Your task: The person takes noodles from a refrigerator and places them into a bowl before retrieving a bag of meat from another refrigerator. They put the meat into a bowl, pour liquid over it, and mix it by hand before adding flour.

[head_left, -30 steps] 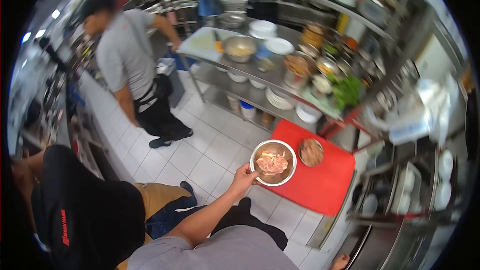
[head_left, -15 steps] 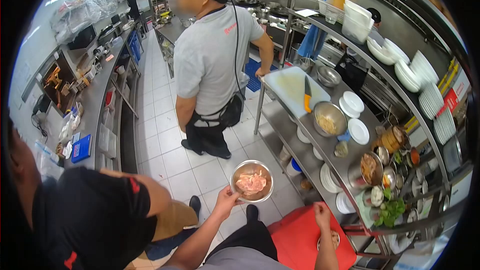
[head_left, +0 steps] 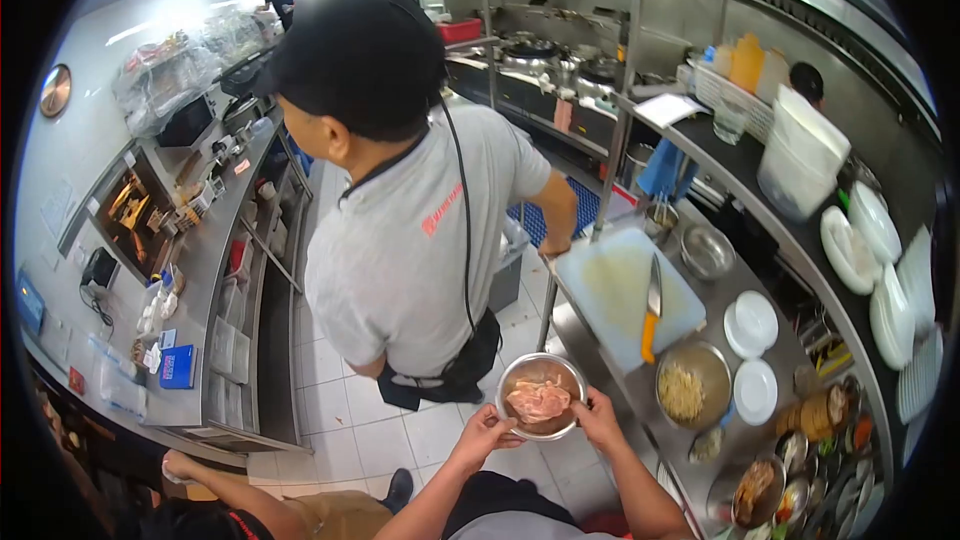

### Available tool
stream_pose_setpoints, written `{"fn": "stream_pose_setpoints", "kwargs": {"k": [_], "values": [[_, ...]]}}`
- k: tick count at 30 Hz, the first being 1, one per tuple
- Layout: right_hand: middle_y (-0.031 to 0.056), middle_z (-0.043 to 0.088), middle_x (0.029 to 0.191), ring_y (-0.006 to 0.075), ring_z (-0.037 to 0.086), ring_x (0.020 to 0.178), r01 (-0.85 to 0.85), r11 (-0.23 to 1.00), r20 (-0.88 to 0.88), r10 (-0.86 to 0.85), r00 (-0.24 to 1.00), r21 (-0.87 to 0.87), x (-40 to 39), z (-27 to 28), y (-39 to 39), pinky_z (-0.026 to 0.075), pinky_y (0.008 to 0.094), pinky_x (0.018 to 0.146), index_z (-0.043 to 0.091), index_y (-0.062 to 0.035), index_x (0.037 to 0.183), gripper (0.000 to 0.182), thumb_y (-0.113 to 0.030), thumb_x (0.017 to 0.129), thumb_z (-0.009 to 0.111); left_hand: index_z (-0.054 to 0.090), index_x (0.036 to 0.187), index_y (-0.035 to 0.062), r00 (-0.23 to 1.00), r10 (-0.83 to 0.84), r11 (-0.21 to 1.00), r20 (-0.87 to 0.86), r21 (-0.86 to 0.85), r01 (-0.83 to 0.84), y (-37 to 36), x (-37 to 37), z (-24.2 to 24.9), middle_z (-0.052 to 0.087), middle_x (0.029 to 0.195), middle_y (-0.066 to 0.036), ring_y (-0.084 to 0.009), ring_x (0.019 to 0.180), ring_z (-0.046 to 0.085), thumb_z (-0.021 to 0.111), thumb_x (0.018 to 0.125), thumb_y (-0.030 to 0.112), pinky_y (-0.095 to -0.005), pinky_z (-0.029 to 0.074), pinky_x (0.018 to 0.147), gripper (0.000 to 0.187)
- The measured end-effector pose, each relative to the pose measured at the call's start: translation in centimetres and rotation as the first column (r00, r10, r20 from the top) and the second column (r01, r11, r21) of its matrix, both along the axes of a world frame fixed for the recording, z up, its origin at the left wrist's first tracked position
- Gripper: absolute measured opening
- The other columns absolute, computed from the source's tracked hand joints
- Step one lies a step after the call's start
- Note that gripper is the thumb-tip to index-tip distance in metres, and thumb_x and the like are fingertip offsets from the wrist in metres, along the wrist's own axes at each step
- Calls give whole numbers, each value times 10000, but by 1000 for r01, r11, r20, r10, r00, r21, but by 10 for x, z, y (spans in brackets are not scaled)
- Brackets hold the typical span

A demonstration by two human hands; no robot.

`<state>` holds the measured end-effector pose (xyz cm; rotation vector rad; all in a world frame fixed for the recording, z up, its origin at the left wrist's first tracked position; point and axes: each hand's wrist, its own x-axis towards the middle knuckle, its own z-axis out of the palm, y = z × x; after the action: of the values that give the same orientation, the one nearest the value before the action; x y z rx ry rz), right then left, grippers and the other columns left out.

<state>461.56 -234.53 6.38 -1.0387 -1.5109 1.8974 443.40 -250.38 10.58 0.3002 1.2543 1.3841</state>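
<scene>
Narrow kitchen aisle, white tile floor (head_left: 350, 430), steel counters both sides; left hand (head_left: 487, 432) and right hand (head_left: 600, 418) both grip the rim of a steel bowl (head_left: 541, 396) of raw meat (head_left: 538, 400), held near centre, forearms angled up from the bottom edge. Bowl sits just beside the back of a co-worker (head_left: 410, 250) in a grey shirt who blocks the aisle ahead, and close to the near-left edge of the right counter (head_left: 600, 340), where a white cutting board (head_left: 625, 290), knife (head_left: 652, 305) and second bowl (head_left: 692, 384) lie; open floor only to the left.
</scene>
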Motion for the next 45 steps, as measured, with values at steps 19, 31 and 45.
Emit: {"fn": "stream_pose_setpoints", "kwargs": {"k": [19,31,45], "values": [[50,650,791,112,608,648,-638,747,167,664,729,-189,-137,-95,67,479,239,515,642,-3,986,225,-69,772,623,540,1016,66,996,39,969,-85,-240,-58,-38,-108,-113,615,909,-51,-116,813,603,665,870,293,-270,543,686,298],[123,618,1067,149,616,791,-971,214,306,922,237,108,-360,-52,-111,512,303,707,521,-28,1090,384,-345,898,620,560,871,50,319,931,294,-177,-150,-944,-237,-151,-131,551,752,-26,-163,661,600,597,809,113,-378,576,614,96],[98,628,1096,199,644,928,-918,243,157,967,202,-314,-580,-64,-183,526,315,768,564,-46,1073,228,-237,949,560,581,878,1,166,944,150,-286,-78,-986,-321,-505,-164,613,816,-100,-165,674,643,616,806,110,-340,590,617,135]]}}
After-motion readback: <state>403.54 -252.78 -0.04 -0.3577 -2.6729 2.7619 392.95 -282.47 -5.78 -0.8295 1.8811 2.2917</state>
